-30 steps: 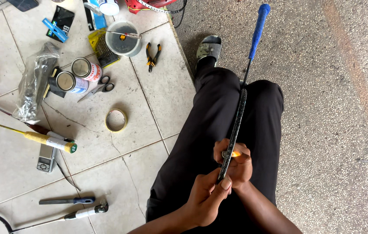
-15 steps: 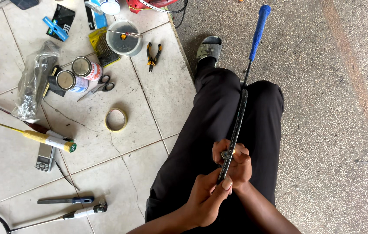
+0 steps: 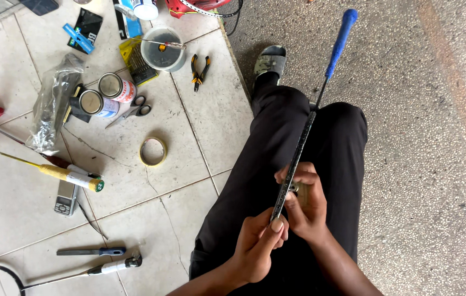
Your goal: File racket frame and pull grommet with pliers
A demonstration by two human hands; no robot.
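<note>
**Racket held edge-on over the lap, both hands pinching the frame**

A person sits with legs in dark trousers (image 3: 299,164) stretched toward the top of the frame, a badminton racket (image 3: 299,159) held edge-on above the lap. Its blue grip (image 3: 341,35) points to the upper right, over the speckled floor (image 3: 436,137). The left hand (image 3: 257,249), low and centre, has thumb and fingers pressed together on the near end of the frame. The right hand (image 3: 305,200), just above it, is curled around the frame, and something small sits between its fingers; what it is cannot be told.

On the tiled floor (image 3: 200,109) at left lie a roll of tape (image 3: 152,151), scissors (image 3: 131,111), two cans (image 3: 107,94), small pliers (image 3: 200,68), a clear round tub (image 3: 163,52), a plastic bag (image 3: 52,107), another racket with a yellow-wrapped handle (image 3: 63,174) and a dark-handled tool (image 3: 91,252).

The risks, as I judge them: the racket is gripped only at its near end, so the long handle could swing or twist if either pinch loosens. The small piece in the right hand could slip and fall into the lap or onto the speckled floor, where it would be hard to spot. Squeezing the thin frame too hard might bend it.
</note>
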